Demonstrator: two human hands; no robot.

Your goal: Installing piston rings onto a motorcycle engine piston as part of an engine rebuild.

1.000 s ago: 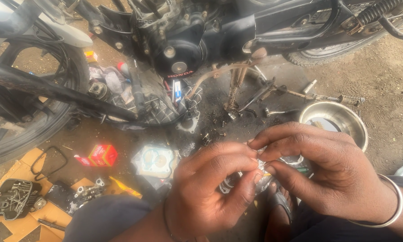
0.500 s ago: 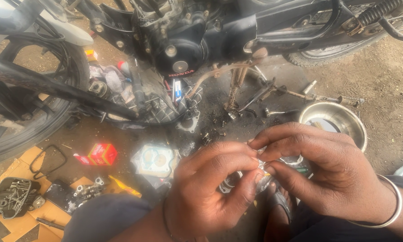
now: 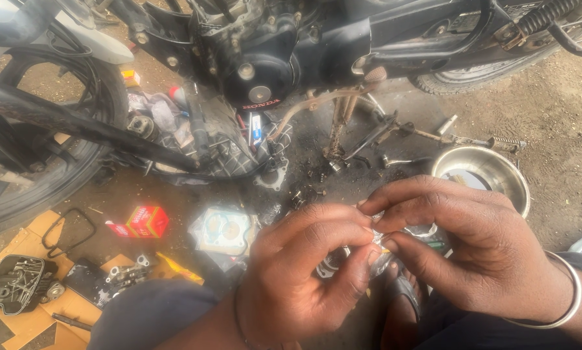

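Note:
My left hand (image 3: 304,272) and my right hand (image 3: 459,243) meet low in the middle of the head view, fingertips pinched together on a small clear plastic packet (image 3: 385,243) with a small metal part inside. Most of the packet is hidden by my fingers. A silver bangle (image 3: 566,291) circles my right wrist. Both hands hover above oily ground in front of a black motorcycle engine (image 3: 258,65).
A steel bowl (image 3: 482,172) sits on the dirt to the right. Loose bolts and tools (image 3: 433,139) lie under the motorcycle. A packaged gasket (image 3: 223,230), a small red box (image 3: 147,221) and a cylinder head (image 3: 12,282) on cardboard lie at left. The front wheel (image 3: 51,149) stands far left.
Both hands stay pinched on the packet, with only slight finger movement. The view has barely shifted.

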